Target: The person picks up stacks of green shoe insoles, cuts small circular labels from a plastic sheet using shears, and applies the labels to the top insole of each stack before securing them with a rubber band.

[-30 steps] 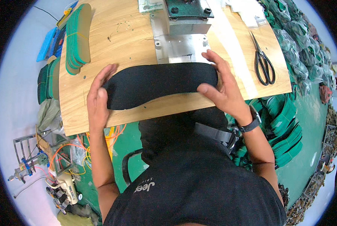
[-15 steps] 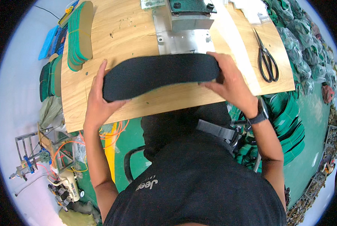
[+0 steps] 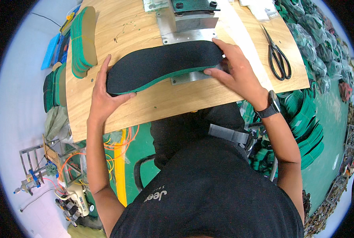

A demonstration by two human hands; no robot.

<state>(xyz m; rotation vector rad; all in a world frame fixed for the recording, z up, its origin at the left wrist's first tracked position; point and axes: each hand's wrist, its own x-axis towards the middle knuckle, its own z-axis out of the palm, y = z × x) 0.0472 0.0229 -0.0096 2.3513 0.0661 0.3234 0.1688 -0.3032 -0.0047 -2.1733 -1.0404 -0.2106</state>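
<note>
A black-topped stack of insoles (image 3: 161,63), its near edge showing green, is held sideways over the wooden table (image 3: 145,107). My left hand (image 3: 107,99) grips its left end, the thumb along the near edge and the fingers up the end. At the other end, my right hand (image 3: 236,69) is closed round it with the thumb on the near side. Just behind the insoles stands a metal fixture (image 3: 196,24) on a bright steel plate, which they partly cover. How many insoles are in the stack cannot be made out.
Banded insole bundles (image 3: 80,51) lie at the table's left, with more insoles (image 3: 54,89) beyond its edge. Black-handled scissors (image 3: 279,59) rest at the right, beside a white strip (image 3: 250,43). Heaps of green insoles (image 3: 303,127) and bagged bundles (image 3: 319,47) stand right of the table.
The insoles have moved slightly up and away from me, with the right end raised more. Their green near edge now shows plainly. Both hands keep their hold.
</note>
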